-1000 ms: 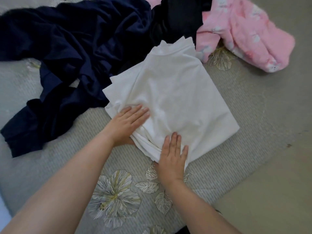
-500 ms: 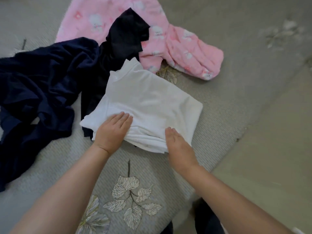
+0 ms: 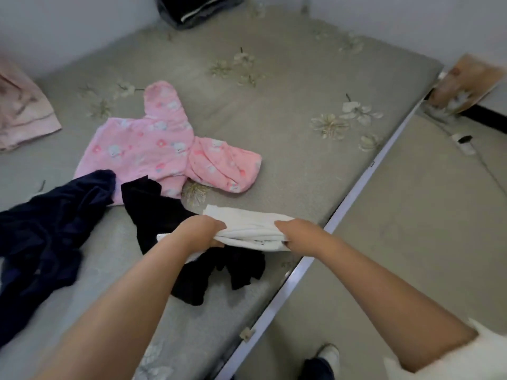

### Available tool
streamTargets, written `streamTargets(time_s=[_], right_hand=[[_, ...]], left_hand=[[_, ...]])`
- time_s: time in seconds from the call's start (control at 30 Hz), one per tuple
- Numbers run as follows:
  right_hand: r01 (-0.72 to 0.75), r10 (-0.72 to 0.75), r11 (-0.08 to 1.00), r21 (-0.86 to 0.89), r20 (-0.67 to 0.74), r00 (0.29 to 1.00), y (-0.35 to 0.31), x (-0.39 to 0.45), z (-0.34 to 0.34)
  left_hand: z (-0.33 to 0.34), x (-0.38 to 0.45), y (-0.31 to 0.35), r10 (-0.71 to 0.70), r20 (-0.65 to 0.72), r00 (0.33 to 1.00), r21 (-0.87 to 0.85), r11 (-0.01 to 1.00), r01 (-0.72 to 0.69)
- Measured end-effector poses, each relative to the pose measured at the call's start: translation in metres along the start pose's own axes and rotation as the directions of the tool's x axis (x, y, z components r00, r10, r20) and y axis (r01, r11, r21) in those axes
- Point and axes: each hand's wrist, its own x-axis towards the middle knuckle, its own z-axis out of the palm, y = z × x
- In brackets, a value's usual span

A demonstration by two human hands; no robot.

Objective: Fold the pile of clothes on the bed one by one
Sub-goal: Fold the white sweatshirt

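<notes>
A folded white garment (image 3: 251,224) is lifted off the bed, held flat between both hands. My left hand (image 3: 199,231) grips its left end and my right hand (image 3: 296,233) grips its right end. Under it lies a crumpled black garment (image 3: 159,212). A navy garment (image 3: 46,231) is heaped at the left. A pink printed garment (image 3: 153,149) is spread out beyond them. All lie on the grey flowered mattress (image 3: 274,111).
The mattress's pale edge (image 3: 343,204) runs diagonally on the right, with bare floor (image 3: 406,242) beyond it. A pale pink folded cloth (image 3: 22,111) sits at the far left. A dark bag (image 3: 192,6) stands at the bed's far end. My foot (image 3: 327,353) is on the floor.
Both hands went from pressing flat on the white garment to gripping its ends and lifting it. The view has pulled back and up, showing the whole bed.
</notes>
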Motion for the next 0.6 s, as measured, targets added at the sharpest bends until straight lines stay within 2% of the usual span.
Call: streamTargets(time_s=[0.1,0.2,0.3,0.4,0.6], right_hand=[[0.051,-0.049,0.998,-0.025,0.063,0.997,0.024,-0.005,0.010],[0.108,-0.103,0.994,-0.033,0.123,0.987,0.035,-0.003,0.029],[0.172,-0.156,0.983,-0.059,0.203,0.967,0.040,0.000,0.047],[0.209,-0.175,0.972,-0.104,0.271,0.946,0.043,0.007,0.053],[0.158,-0.143,0.981,-0.113,0.132,0.981,0.042,0.021,0.026]], left_hand=[[0.009,0.012,0.026,-0.030,0.058,0.998,-0.024,0.999,0.031],[0.032,0.016,0.032,-0.023,0.104,0.994,-0.119,0.992,0.035],[0.056,0.019,0.034,-0.013,0.079,0.997,-0.200,0.979,0.028],[0.073,0.027,0.034,-0.020,-0.015,1.000,-0.159,0.987,0.017],[0.069,0.031,0.024,-0.110,-0.188,0.976,-0.047,0.994,0.103]])
